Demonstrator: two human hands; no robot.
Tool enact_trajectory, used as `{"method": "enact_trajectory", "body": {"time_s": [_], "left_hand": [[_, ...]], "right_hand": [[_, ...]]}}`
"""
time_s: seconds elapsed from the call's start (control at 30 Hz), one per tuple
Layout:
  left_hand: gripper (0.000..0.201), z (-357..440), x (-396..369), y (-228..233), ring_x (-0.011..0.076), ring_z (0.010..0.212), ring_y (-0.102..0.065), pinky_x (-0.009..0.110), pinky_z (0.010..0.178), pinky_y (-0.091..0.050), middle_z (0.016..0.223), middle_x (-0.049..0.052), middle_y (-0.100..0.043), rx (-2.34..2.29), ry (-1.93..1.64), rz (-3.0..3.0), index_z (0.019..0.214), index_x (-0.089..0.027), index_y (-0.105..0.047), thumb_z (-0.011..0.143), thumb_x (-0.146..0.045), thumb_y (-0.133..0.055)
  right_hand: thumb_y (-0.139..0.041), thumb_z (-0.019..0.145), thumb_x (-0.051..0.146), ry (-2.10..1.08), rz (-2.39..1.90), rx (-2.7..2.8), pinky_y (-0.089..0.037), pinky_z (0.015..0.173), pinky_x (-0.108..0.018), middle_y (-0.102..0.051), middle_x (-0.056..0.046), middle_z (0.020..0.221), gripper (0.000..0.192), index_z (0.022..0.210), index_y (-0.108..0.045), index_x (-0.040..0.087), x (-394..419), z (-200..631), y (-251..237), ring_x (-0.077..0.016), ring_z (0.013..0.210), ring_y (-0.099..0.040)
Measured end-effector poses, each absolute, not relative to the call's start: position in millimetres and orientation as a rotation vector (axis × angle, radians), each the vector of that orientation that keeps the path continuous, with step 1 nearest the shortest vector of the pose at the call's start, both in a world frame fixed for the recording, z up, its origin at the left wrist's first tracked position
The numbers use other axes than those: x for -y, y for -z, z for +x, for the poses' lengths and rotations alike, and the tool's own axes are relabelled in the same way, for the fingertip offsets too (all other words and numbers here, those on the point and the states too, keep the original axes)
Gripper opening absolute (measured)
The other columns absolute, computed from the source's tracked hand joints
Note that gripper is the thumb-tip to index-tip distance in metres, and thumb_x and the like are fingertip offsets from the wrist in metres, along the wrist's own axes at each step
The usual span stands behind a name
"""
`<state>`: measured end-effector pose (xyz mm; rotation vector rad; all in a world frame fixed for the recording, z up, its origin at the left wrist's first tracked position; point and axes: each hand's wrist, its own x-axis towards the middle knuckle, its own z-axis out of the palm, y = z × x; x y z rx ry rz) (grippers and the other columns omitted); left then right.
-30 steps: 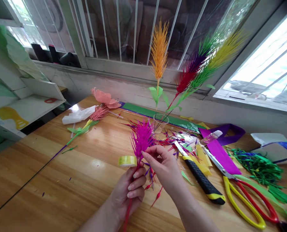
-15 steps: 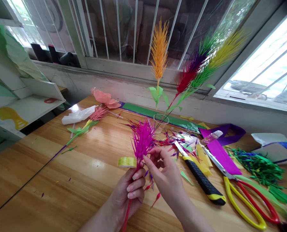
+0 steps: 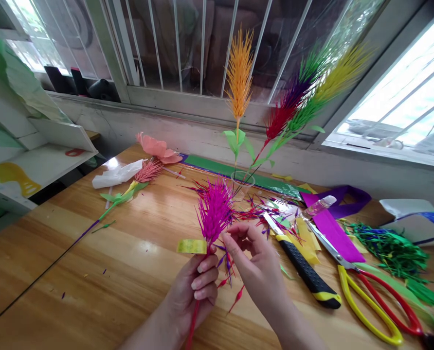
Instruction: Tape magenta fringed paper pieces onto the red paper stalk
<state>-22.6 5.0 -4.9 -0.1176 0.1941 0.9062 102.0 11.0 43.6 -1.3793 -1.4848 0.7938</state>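
Note:
My left hand (image 3: pixel 198 287) is wrapped around the red stem of a magenta crepe-paper wheat ear (image 3: pixel 215 206), just under its bristly head. The ear stands nearly upright, leaning slightly right. A roll of yellow tape (image 3: pixel 191 246) sits beside the stem, at the thumb of that hand. To the right of the ear's base, my right hand (image 3: pixel 255 262) has its thumb and forefinger drawn together in a pinch, a small distance from the paper. Whatever lies between those fingertips is too small to make out. Loose red and purple paper spikes (image 3: pixel 236 297) lie behind and below the hands.
A box cutter (image 3: pixel 304 272), scissors (image 3: pixel 373 291) and a green tinsel-like pile (image 3: pixel 388 248) lie on the right. Behind, a clear cup (image 3: pixel 243 180) holds orange and multicoloured ears. A pink ear (image 3: pixel 147 171) with a long dark stem rests on the left of the wooden table (image 3: pixel 103 301).
My right hand has drawn slightly to the right, away from the base of the magenta ear. My left hand keeps its grip on the stem, nearly still.

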Motion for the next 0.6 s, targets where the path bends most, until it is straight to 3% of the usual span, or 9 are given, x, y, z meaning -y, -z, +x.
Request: {"method": "enact_trajectory", "body": {"time_s": [0.1,0.2,0.3,0.37,0.43,0.5,0.6], "left_hand": [[0.015,-19.8,-4.3,4.4,-0.0033,0.030,-0.026,0.006,0.026,-0.021,0.050,-0.009,-0.034,-0.314,-0.928,-0.041,0.062,-0.013,-0.049,0.075,-0.014,-0.057],[0.018,-15.4,-1.0,-1.1,0.0009,0.038,-0.038,0.009,0.036,-0.036,0.050,-0.007,-0.039,-0.503,-1.013,0.017,0.058,-0.015,-0.049,0.068,-0.011,-0.063],[0.018,-12.6,2.2,-7.4,0.0076,0.055,-0.052,0.014,0.050,-0.045,0.056,-0.004,-0.049,-0.579,-1.101,0.080,0.060,-0.017,-0.052,0.062,-0.012,-0.068],[0.017,-12.8,2.2,-8.7,0.0083,0.056,-0.053,0.014,0.047,-0.044,0.059,-0.003,-0.052,-0.593,-1.131,0.121,0.061,-0.017,-0.053,0.061,-0.014,-0.070],[0.018,-14.3,0.2,-7.5,0.0052,0.045,-0.047,0.012,0.040,-0.039,0.050,-0.004,-0.049,-0.620,-1.122,0.146,0.058,-0.016,-0.051,0.064,-0.020,-0.068],[0.027,-16.0,-2.8,-5.2,0.0010,0.031,-0.030,0.010,0.031,-0.027,0.037,-0.008,-0.038,-0.635,-1.076,0.162,0.054,-0.016,-0.047,0.065,-0.029,-0.068],[0.034,-16.8,-5.5,-3.6,-0.0010,0.026,-0.014,0.010,0.027,-0.016,0.030,-0.012,-0.030,-0.664,-1.060,0.213,0.054,-0.016,-0.044,0.062,-0.038,-0.069]], "right_hand": [[-0.055,0.078,0.026,-0.659,-1.258,1.729,-0.043,0.071,-0.031,-0.056,-0.005,0.087,0.017,0.093,-0.052,0.021,-6.2,100.4,-59.5,-0.0171,0.080,-0.051],[-0.064,0.069,0.022,-0.503,-1.156,2.022,-0.039,0.084,-0.037,-0.054,-0.006,0.105,0.040,0.107,-0.051,0.022,-5.4,88.5,-71.8,-0.0228,0.099,-0.044],[-0.064,0.069,0.017,-0.401,-1.148,2.173,-0.040,0.082,-0.036,-0.059,-0.004,0.096,0.037,0.105,-0.053,0.021,-7.3,74.7,-76.1,-0.0218,0.093,-0.044],[-0.061,0.070,0.013,-0.373,-1.161,2.199,-0.041,0.077,-0.034,-0.061,-0.003,0.085,0.030,0.098,-0.056,0.020,-7.4,71.1,-76.3,-0.0203,0.085,-0.046],[-0.058,0.071,0.011,-0.350,-1.176,2.145,-0.042,0.075,-0.033,-0.061,-0.003,0.082,0.025,0.094,-0.057,0.019,-5.1,74.1,-76.0,-0.0194,0.082,-0.047],[-0.056,0.073,0.012,-0.315,-1.199,2.060,-0.042,0.072,-0.032,-0.061,-0.004,0.081,0.020,0.092,-0.057,0.019,-0.4,82.3,-75.2,-0.0186,0.080,-0.049],[-0.055,0.076,0.015,-0.278,-1.222,1.994,-0.043,0.070,-0.031,-0.061,-0.003,0.080,0.016,0.090,-0.056,0.021,9.5,98.1,-72.8,-0.0182,0.079,-0.052]]}}
